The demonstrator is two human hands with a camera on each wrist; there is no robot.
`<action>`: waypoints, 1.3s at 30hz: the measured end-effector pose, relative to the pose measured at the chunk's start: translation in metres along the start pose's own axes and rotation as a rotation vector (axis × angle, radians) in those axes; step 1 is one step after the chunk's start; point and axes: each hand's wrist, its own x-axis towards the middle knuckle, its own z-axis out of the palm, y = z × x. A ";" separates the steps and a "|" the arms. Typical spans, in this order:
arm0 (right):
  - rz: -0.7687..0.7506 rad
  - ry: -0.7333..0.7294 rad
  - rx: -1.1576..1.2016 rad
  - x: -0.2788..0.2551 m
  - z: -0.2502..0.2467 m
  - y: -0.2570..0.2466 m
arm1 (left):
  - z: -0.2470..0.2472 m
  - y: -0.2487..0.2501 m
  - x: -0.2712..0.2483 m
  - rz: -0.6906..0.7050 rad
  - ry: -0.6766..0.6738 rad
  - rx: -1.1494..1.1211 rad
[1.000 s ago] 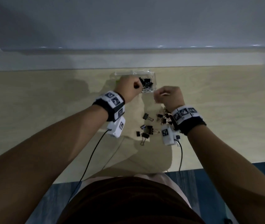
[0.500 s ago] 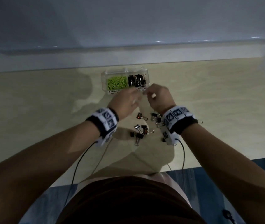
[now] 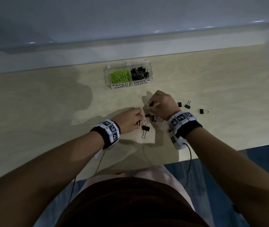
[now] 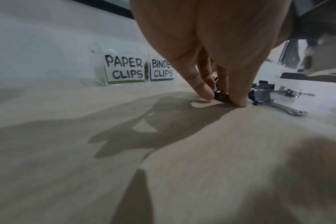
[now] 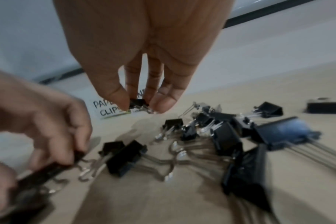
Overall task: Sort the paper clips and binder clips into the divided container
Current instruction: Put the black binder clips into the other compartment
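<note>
A clear divided container [image 3: 107,74] stands at the back of the table, green paper clips [image 3: 120,76] in its left half, black binder clips [image 3: 139,73] in its right half. Several loose black binder clips [image 3: 145,128] lie between my hands. My left hand [image 3: 130,119] is down on the table, thumb and finger pinching a small binder clip [image 4: 222,97]. My right hand [image 3: 160,102] hovers just above the pile and pinches another small binder clip [image 5: 138,103] between thumb and fingertips. In the right wrist view the left hand [image 5: 48,121] shows at the left edge.
Three more binder clips [image 3: 188,104] lie scattered to the right of my right hand. The labels [image 4: 123,68] read PAPER CLIPS and BINDER CLIPS. The table's near edge [image 3: 212,154] runs close behind my wrists; a wall ledge [image 3: 130,46] borders the back.
Both hands have drawn back from the container toward me, down to the loose pile. Each now pinches a binder clip. The container, hidden a second ago, is fully in view.
</note>
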 end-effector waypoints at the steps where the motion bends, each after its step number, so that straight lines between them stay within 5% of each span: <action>1: 0.002 0.019 0.021 -0.007 -0.002 0.001 | 0.001 -0.001 -0.002 -0.015 0.030 -0.009; 6: 0.014 -0.065 -0.097 -0.044 0.010 0.000 | 0.010 -0.003 -0.013 -0.078 0.156 0.000; 13: -0.016 0.038 -0.199 -0.061 0.026 0.000 | 0.011 0.007 -0.017 -0.127 0.188 -0.063; 20: -0.011 0.055 -0.184 -0.062 0.029 0.010 | 0.011 0.025 -0.010 -0.213 0.363 -0.331; 24: -0.074 0.075 -0.155 -0.057 0.023 0.007 | 0.026 0.050 -0.001 -0.153 0.228 -0.245; 29: -0.160 0.060 -0.139 -0.054 0.011 0.008 | 0.038 0.055 -0.001 -0.326 0.050 -0.180; 39: -0.104 0.205 0.054 0.048 -0.046 -0.015 | 0.036 0.052 -0.003 -0.365 0.071 -0.112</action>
